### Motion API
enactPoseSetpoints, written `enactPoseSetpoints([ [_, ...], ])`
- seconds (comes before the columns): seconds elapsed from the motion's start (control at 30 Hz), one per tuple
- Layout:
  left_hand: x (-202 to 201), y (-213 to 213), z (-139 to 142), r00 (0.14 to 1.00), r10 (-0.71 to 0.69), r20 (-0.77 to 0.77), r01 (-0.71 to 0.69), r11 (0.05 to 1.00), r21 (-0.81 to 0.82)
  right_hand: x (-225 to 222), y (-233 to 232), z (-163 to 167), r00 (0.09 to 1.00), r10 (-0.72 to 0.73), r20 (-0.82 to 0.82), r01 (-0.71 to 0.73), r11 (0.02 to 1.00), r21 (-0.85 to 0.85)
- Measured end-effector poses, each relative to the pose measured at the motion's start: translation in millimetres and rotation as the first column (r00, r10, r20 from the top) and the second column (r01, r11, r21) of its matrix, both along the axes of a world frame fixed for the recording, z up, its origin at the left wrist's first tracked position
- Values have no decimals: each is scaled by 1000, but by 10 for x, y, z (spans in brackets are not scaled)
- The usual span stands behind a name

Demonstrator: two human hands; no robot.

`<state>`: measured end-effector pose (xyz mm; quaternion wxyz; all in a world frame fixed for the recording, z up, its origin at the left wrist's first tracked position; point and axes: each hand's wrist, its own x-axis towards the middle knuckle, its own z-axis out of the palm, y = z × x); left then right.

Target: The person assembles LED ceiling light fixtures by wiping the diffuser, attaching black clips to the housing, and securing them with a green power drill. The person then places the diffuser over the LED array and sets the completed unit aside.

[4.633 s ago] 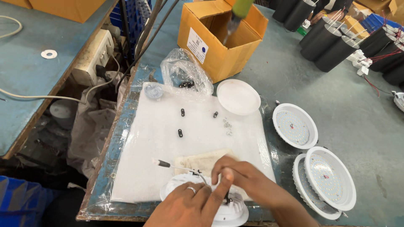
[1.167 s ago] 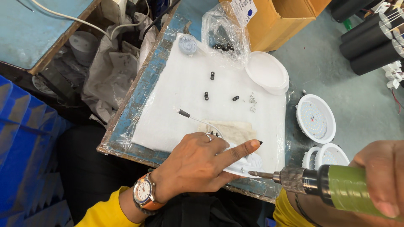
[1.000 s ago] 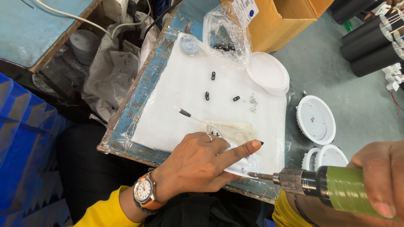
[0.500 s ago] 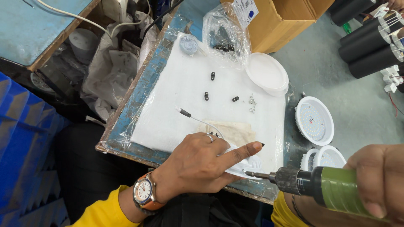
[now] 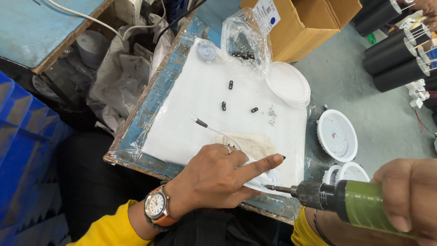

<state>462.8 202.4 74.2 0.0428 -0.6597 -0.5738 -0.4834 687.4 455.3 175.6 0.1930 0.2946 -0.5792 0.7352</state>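
My left hand (image 5: pixel 218 177) lies over a white round lamp housing (image 5: pixel 269 180) at the near edge of the white foam pad (image 5: pixel 195 114), pressing it down with the forefinger stretched right. A thin white wire with a black plug (image 5: pixel 200 123) runs out from under that hand. My right hand (image 5: pixel 409 196) grips a green electric screwdriver (image 5: pixel 346 200); its bit tip sits at the housing's rim, just below my left forefinger. Three small black clips (image 5: pixel 231 84) and a few loose screws (image 5: pixel 272 113) lie on the pad farther away.
A white round cover (image 5: pixel 287 84), a clear bag of black parts (image 5: pixel 243 45) and a cardboard box (image 5: pixel 305 23) stand beyond the pad. White round lamps (image 5: pixel 337 135) lie on the grey table to the right, with black cylinders (image 5: pixel 391 41) behind. A blue crate (image 5: pixel 22 155) is at left.
My right hand, empty at the housing earlier, now holds the green screwdriver. Over the last second its bit has crept left toward the housing. My left hand stays pressed down.
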Motion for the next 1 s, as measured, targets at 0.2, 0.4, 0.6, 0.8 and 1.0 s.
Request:
enactPoseSetpoints([
  [0.2, 25, 22, 8, 1000, 17, -11, -17, 1000, 0, 13, -26, -6, 998, -47, -49, 46, 999, -27],
  [0.4, 33, 43, 2, 1000, 21, -11, -21, 1000, 2, -38, -354, -186, 972, -194, -131, 134, 920, -369],
  [0.6, 24, 35, 6, 1000, 12, 5, -12, 1000, 2, -9, -197, -113, 966, -209, -150, 179, 964, -196],
  [0.8, 17, 28, 4, 1000, 9, 14, -9, 1000, 10, 97, -164, -318, 981, -115, -154, 37, 901, -432],
  [1.0, 18, 40, 0, 1000, 2, 18, -2, 1000, -9, 747, 537, -408, 995, -96, 8, 92, 931, -353],
])
